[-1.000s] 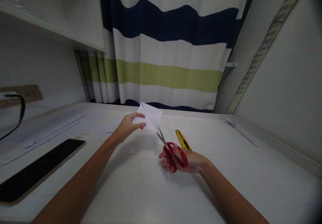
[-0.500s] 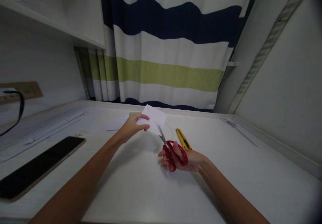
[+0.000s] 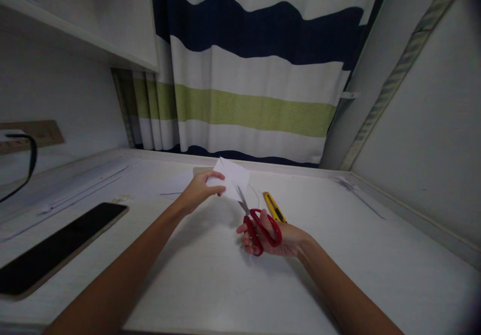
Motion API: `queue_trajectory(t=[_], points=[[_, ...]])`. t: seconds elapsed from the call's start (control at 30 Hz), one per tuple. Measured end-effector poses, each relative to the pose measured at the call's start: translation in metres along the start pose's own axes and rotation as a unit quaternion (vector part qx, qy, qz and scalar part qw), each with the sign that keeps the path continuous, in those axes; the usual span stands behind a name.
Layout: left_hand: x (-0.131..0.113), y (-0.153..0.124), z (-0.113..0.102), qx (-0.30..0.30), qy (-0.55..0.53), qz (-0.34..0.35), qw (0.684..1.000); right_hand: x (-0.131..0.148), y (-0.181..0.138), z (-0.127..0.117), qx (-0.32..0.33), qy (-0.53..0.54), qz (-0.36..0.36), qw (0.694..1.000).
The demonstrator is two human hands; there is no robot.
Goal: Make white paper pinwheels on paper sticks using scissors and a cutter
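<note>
My left hand [image 3: 203, 188] pinches the left side of a folded piece of white paper [image 3: 233, 174] between thumb and fingers, raised over the white desk. Red-handled scissors [image 3: 254, 227] are in my right hand [image 3: 276, 233], with the thumb and fingers through the loops. Their blades stand apart and point up and away, at the lower right edge of the paper. Whether the blades have the paper between them I cannot tell. Just beyond my right hand lies a yellow utility knife [image 3: 274, 207], its lower end partly hidden by the hand.
A dark-screened phone [image 3: 56, 247] lies at the left on the desk [image 3: 195, 285]. White sheets [image 3: 150, 178] and thin strips are behind it. More thin scraps [image 3: 353, 189] lie at the back right. A striped curtain [image 3: 248, 109] hangs behind; a black cable [image 3: 33, 159] runs from the left wall.
Hardly anything differs. The view has shifted very slightly, and both hands keep the same hold on the paper and the scissors.
</note>
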State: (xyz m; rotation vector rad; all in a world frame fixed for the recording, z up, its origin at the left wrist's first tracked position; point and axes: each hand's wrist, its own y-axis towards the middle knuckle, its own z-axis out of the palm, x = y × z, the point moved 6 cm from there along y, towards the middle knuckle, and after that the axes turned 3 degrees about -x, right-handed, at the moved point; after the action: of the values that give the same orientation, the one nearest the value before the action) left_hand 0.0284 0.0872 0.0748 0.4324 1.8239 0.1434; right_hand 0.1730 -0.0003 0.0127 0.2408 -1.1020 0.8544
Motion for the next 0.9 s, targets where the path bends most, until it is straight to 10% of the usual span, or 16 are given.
queue_trajectory(t=[0.9], points=[[-0.0002,0.0004,0.0003,0.0,0.009,-0.007,1.0,0.0002,0.0013,0.0022,-0.002,-0.009,0.001,1.0]])
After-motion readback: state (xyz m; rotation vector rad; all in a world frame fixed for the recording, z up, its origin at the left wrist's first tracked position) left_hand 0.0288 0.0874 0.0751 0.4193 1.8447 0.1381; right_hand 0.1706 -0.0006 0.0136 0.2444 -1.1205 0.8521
